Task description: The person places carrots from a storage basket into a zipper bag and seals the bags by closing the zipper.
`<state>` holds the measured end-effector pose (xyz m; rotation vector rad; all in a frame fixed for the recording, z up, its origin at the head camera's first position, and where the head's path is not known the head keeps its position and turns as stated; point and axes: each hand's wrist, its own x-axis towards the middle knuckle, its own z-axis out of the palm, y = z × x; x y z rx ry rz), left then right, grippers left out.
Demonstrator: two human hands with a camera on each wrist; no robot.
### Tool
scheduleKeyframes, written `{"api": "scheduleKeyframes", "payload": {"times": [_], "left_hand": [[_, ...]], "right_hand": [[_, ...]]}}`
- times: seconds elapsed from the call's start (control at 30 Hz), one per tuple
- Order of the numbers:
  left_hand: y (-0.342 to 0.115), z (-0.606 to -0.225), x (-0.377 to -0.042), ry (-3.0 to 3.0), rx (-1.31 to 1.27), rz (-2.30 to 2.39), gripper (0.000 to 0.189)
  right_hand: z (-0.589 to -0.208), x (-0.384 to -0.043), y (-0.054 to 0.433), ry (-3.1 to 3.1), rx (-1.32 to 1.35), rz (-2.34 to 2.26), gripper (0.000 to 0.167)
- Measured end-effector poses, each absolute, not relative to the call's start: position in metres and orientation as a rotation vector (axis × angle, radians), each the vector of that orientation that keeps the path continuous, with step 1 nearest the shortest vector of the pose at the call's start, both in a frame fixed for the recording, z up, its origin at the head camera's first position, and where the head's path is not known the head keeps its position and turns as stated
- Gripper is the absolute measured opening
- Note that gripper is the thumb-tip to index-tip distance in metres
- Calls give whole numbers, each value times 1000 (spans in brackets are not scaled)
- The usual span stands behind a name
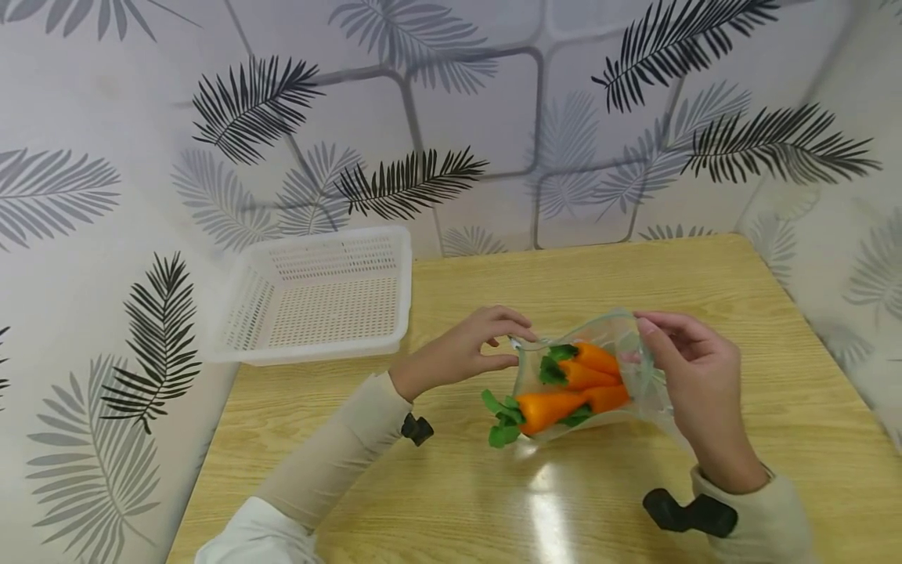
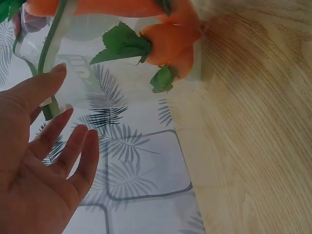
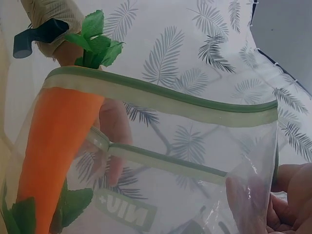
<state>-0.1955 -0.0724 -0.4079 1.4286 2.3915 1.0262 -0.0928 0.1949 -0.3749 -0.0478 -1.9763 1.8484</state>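
A clear zip bag (image 1: 622, 323) with a green-edged mouth lies on the table, holding several orange carrots (image 1: 595, 376) with green leaves. One carrot (image 1: 553, 410) pokes its leafy top out of the mouth toward the left. My left hand (image 1: 461, 351) pinches one corner of the mouth between thumb and index finger; the other fingers (image 2: 88, 161) are spread loosely. At the opposite corner, my right hand (image 1: 705, 376) grips the bag's edge with thumb and fingers. Between the hands the mouth gapes, its green rim (image 3: 165, 91) stretched across the right wrist view.
A white perforated plastic basket (image 1: 404, 301) stands at the table's back left. The wood-grain table (image 1: 479, 501) meets leaf-patterned wall covering (image 1: 479, 102) behind and at both sides. Black wrist straps (image 1: 416, 429) sit on both sleeves.
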Motion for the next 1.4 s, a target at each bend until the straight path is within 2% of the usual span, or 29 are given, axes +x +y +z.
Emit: {"api": "scheduleKeyframes", "payload": {"times": [0.13,0.53,0.93,1.13,1.2,1.3,1.4], "left_hand": [[-71,-410,-197,2413,1449,1033,22],[-80,-407,-198,2526,1255,1290,17],[-83,-376,-186,2587,1124,1584,7],[-83,-355,-175,2667,1011,1651,6],[-83,-353,-175,2684,1006,1685,5],[-85,-351,-176,2696,1008,1743,4],[-86,-350,-177,2710,1003,1783,5]], "right_hand": [[-376,-94,195,-1962,-30,1867,20],[-375,-94,198,-1884,113,1990,20],[-377,-91,201,-1917,235,1999,21],[-387,-86,207,-1934,564,1792,18],[-390,-84,207,-1908,755,1732,24],[-391,-81,208,-1896,980,1698,45],[-389,-77,209,-1940,1091,1676,62]]}}
